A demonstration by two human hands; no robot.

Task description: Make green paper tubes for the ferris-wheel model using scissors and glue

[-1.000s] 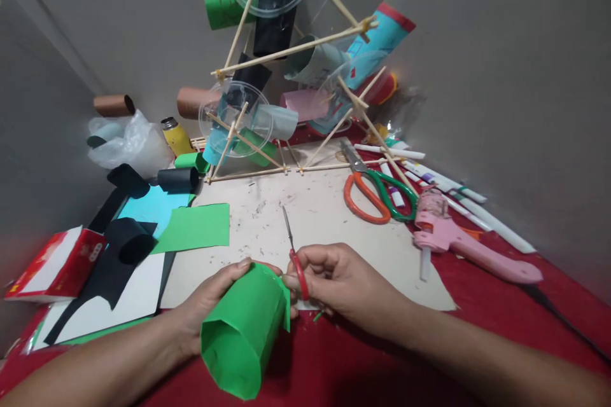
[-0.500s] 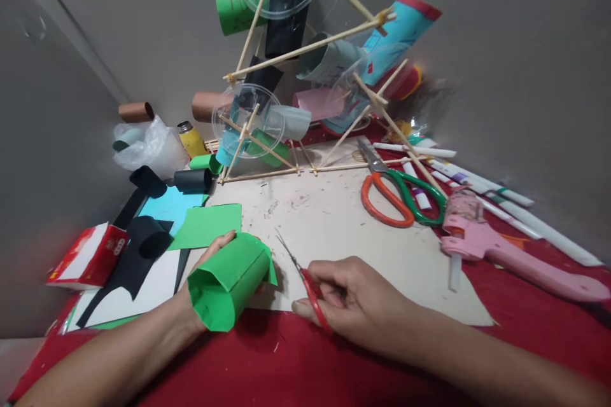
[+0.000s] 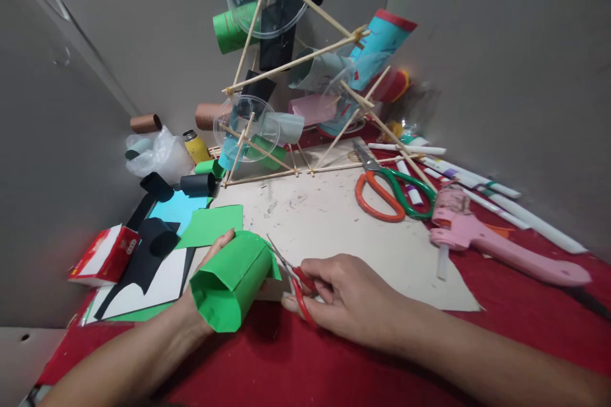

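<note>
Gripped by the left hand (image 3: 216, 249), fingers wrapped around the far side and mostly hidden: a green paper tube (image 3: 236, 280), tilted, open end toward the viewer, above the front edge of a beige board (image 3: 310, 222), near its left corner. Held in the right hand (image 3: 344, 292), thumb and fingers closed about the loops: small red-handled scissors (image 3: 300, 300), blades slightly parted and aimed at a flap (image 3: 275, 265) on the tube's far rim. Contact between blade and paper: impossible to tell. Likely faults from here: a cut running past the flap into the wall, from blades set too deep; a ragged line, from the tube turning in the grip; a creased wall, from too firm a squeeze on thin paper; a nicked left finger, from hidden fingertips close to the blades. Across the board's right edge: a pink glue gun (image 3: 506, 251), beside large scissors (image 3: 373, 166). Toward the back edge: an upright stick frame (image 3: 286, 65), perhaps liable to topple from a knock by a forward-reaching arm.
</note>
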